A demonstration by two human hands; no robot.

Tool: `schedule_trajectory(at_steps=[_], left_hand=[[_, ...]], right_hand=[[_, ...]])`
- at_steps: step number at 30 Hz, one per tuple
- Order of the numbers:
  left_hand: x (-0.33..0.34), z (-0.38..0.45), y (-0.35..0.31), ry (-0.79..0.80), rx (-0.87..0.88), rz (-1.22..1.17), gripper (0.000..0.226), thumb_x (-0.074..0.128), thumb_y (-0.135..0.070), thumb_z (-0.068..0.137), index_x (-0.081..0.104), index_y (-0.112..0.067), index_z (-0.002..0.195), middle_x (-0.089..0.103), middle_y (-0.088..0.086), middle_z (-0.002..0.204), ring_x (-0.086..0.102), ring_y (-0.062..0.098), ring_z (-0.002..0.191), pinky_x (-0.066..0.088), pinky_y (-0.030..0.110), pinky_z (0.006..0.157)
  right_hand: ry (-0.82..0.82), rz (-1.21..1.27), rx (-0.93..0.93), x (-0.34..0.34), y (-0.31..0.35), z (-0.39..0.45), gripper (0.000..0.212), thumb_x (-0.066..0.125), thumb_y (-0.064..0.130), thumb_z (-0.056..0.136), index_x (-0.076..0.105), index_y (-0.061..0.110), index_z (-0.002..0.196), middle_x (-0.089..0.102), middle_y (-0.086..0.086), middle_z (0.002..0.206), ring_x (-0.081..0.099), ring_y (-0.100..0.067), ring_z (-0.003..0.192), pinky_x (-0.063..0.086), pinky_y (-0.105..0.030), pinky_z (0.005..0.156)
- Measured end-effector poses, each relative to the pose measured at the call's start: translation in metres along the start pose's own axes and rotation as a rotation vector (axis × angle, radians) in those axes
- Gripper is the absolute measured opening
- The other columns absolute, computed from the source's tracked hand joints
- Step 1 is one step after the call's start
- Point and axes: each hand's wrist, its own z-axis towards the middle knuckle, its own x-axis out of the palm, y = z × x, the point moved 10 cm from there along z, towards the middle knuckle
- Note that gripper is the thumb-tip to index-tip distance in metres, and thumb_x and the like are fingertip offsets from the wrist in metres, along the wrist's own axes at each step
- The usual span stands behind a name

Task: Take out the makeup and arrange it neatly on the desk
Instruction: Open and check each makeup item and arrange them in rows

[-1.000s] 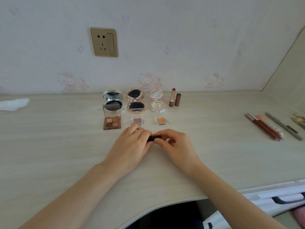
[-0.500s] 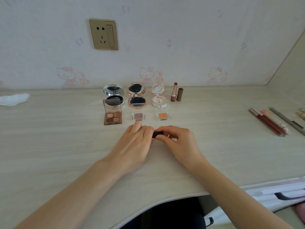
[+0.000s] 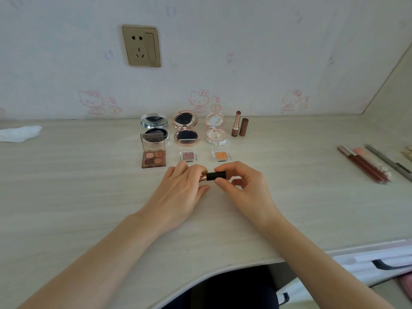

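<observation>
Both hands hold a small lipstick tube [image 3: 214, 176] just above the desk [image 3: 66, 197]. My left hand [image 3: 180, 192] grips its rose-gold base. My right hand [image 3: 243, 186] pinches its black cap between thumb and fingers. Behind them stand three open round compacts: a silver one [image 3: 154, 128], a rose-gold one [image 3: 185, 130] and a pale pink one [image 3: 215, 129]. An open brown eyeshadow palette [image 3: 153, 153], a pink single shadow [image 3: 188, 156] and an orange single shadow [image 3: 221, 156] lie in front of the compacts. An uncapped lipstick [image 3: 236, 124] stands upright beside its brown cap [image 3: 243, 127].
Lip gloss tubes [image 3: 363, 165] and a grey pencil [image 3: 389, 162] lie at the desk's right. A white tissue [image 3: 19, 133] sits far left. A wall socket [image 3: 141, 46] is on the wallpapered wall. An open drawer [image 3: 379, 262] shows at the lower right.
The hands have drawn slightly apart, so the black cap and the rose-gold base show between them. The view has tilted a little.
</observation>
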Motion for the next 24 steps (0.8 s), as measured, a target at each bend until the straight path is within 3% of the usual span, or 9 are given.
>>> schedule_trajectory(at_steps=[3,7,13,16,19,21,24], left_hand=[[-0.007,-0.001,0.008,-0.053,-0.061,-0.092,0.020,0.056,-0.024,0.093,0.049,-0.014,0.108,0.038,-0.010,0.088,0.034,0.013,0.088,0.039,0.034,0.080],[-0.007,-0.004,0.014,-0.075,-0.103,-0.191,0.015,0.052,-0.027,0.095,0.045,-0.019,0.104,0.030,-0.021,0.083,0.026,0.007,0.078,0.033,0.029,0.077],[-0.003,-0.005,0.022,-0.088,-0.143,-0.318,0.014,0.050,-0.029,0.094,0.037,-0.028,0.098,0.040,-0.016,0.088,0.040,0.011,0.086,0.036,0.029,0.077],[0.000,-0.005,0.028,-0.106,-0.184,-0.403,0.016,0.054,-0.026,0.094,0.038,-0.024,0.097,0.049,-0.004,0.089,0.046,0.013,0.081,0.038,0.028,0.071],[0.004,-0.006,0.033,-0.099,-0.227,-0.497,0.014,0.052,-0.029,0.095,0.038,-0.026,0.093,0.052,-0.005,0.084,0.049,0.008,0.074,0.035,0.022,0.064],[0.003,-0.006,0.032,-0.106,-0.234,-0.543,0.008,0.051,-0.031,0.094,0.044,-0.029,0.093,0.057,-0.005,0.087,0.054,0.009,0.082,0.040,0.021,0.070],[-0.008,-0.005,0.025,-0.184,-0.204,-0.553,0.004,0.056,-0.025,0.092,0.054,-0.029,0.093,0.059,-0.010,0.093,0.055,0.007,0.093,0.039,0.011,0.082]], right_hand=[[-0.026,0.053,0.047,-0.003,-0.005,0.000,0.012,0.069,0.018,0.084,0.067,0.030,0.087,0.070,0.012,0.088,0.065,-0.008,0.085,0.050,-0.017,0.073],[-0.085,0.132,0.101,-0.009,-0.013,-0.001,0.007,0.068,0.019,0.082,0.065,0.025,0.085,0.071,0.012,0.089,0.067,-0.007,0.085,0.051,-0.016,0.068],[-0.109,0.135,0.104,-0.010,-0.016,-0.002,0.011,0.068,0.014,0.079,0.063,0.023,0.083,0.073,0.006,0.089,0.068,-0.015,0.080,0.055,-0.024,0.069],[-0.109,0.101,0.084,-0.010,-0.013,-0.001,0.015,0.066,0.011,0.081,0.062,0.024,0.085,0.071,0.008,0.089,0.066,-0.012,0.083,0.055,-0.026,0.070],[-0.131,0.089,0.069,-0.013,-0.011,-0.001,0.015,0.064,0.009,0.084,0.061,0.024,0.088,0.070,0.013,0.088,0.064,-0.006,0.086,0.053,-0.024,0.069],[-0.150,0.089,0.082,-0.014,-0.011,-0.002,0.014,0.064,0.012,0.085,0.061,0.025,0.089,0.069,0.013,0.088,0.064,-0.005,0.085,0.051,-0.023,0.069],[-0.149,0.069,0.084,-0.014,-0.011,-0.002,0.012,0.064,0.016,0.086,0.061,0.026,0.091,0.068,0.011,0.089,0.063,-0.004,0.085,0.051,-0.024,0.070]])
